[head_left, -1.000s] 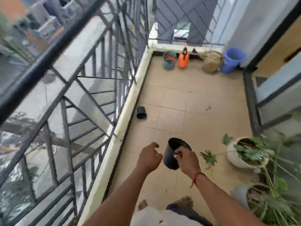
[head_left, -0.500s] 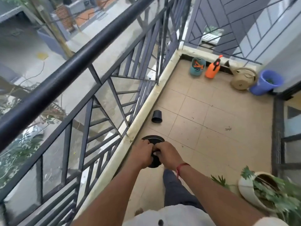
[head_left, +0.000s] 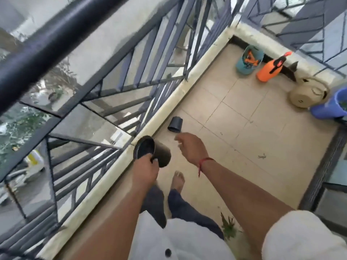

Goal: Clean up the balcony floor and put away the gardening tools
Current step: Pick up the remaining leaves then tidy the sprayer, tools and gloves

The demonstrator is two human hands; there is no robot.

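The left hand (head_left: 145, 170) gripped a black plastic pot (head_left: 161, 153) by its rim; the loose-fingered right hand (head_left: 191, 147) hovered near a second black pot (head_left: 175, 124).

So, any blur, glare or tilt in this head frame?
Head view: motion blur smears the railing and the right hand; the frame sits tilted; daylight is soft, without glare or hard shadows; the black pot in the left hand and the orange sprayer read clearly.

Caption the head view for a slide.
Left hand grips a black pot; open right hand near second pot on floor.
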